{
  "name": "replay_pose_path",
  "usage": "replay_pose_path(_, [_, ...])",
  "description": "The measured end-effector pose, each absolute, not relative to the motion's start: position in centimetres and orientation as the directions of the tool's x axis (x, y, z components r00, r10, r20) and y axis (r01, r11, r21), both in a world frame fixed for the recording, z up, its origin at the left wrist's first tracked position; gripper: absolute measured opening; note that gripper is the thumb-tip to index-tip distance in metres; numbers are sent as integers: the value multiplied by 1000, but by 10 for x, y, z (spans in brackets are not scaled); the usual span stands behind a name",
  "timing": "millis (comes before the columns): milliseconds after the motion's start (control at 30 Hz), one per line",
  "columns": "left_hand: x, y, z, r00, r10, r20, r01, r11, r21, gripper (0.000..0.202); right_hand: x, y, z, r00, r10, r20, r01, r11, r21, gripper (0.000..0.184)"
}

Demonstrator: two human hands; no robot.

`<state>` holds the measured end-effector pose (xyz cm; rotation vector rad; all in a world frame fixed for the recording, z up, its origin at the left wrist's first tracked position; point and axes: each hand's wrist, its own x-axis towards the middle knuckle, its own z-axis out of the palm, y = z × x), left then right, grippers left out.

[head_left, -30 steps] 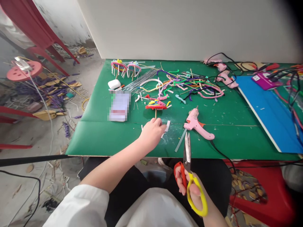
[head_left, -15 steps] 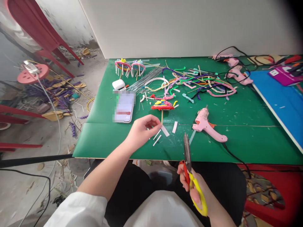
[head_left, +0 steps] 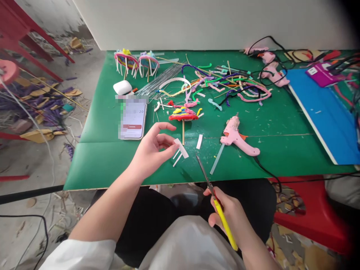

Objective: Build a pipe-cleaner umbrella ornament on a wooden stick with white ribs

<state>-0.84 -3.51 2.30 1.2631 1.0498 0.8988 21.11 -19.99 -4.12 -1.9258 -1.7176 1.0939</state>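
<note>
A green surface (head_left: 295,153) holds a red-rimmed ornament (head_left: 183,114) on a stick (head_left: 183,133), a white strip (head_left: 199,141), a pink glue gun (head_left: 239,140), a phone (head_left: 137,120), colorful fuzzy stems (head_left: 225,79) and a blue board (head_left: 315,112).

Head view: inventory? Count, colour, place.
Held strip: 1, white, above table
Scissors: 1, yellow handle, table edge
Loose strips: several, white, table front
Near ornament: 1, mainly red, centre
Far ornaments: 2, multicoloured, back left
Phone: 1, pale screen, left
Case: 1, white, behind phone
Wires: many, silver, back left
Fuzzy stems: many, mixed, back centre
Glue guns: several, pink, right
Glue stick: 1, translucent, right
Board: 1, blue, right
Block: 1, purple, by board
Cables: several, mostly black, sides
Table: 1, green, centre
Panel: 1, white, behind
Seats: several, red or pink, sides
Scraps: many, mixed, floor
Trousers: 1, black, below
Sleeve: 1, white, lower left
Left hand: 1, bare, on held strip
Right hand: 1, bare, on scissors
</note>
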Motion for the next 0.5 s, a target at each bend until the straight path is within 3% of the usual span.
replay_pose_path(500, [-4, -42, 22, 317, 940, -121, 61, 108, 992, 34, 199, -184, -21, -67, 916, -395, 671, -252, -697, 39])
